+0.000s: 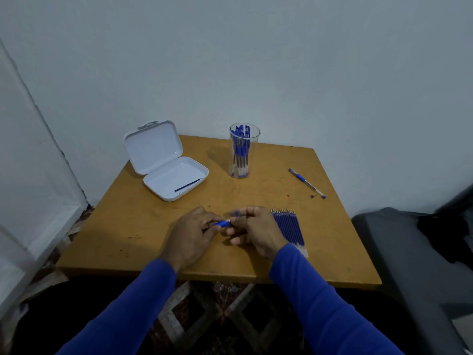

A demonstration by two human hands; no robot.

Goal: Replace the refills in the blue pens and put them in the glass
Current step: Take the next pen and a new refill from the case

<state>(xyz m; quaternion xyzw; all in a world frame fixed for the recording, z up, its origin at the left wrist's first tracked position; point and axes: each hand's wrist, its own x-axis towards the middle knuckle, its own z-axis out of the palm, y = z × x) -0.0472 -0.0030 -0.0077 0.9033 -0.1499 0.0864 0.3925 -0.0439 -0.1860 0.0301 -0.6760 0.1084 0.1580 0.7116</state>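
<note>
- Your left hand [192,234] and right hand [252,230] meet over the near middle of the wooden table [128,226], and both sets of fingers curl round one blue pen [222,223] held between them.
- That pen runs roughly left to right across your view, tilted slightly so its right end sits a little higher; only a short blue stretch with a pale band shows between the hands, so you cannot tell which end is the tip.
- Your right hand also pinches a small blue piece [237,214] just above the pen; what it is, is too blurred to tell.
- Just beside your right hand lies a row of refills [289,228], side by side, long axes running from far-left to near-right, metal points at the far end and pale ends toward you.
- A spare blue pen [307,183] lies alone at the far right of the table, angled from far-left down to near-right.
- The clear glass [244,152] stands upright at the far edge, holding a cluster of blue pens nearly vertical, caps up.
- To the left, the open white case [166,160] has its lid propped back; one dark refill [188,185] lies slantwise in its tray, its right end farther from you.
</note>
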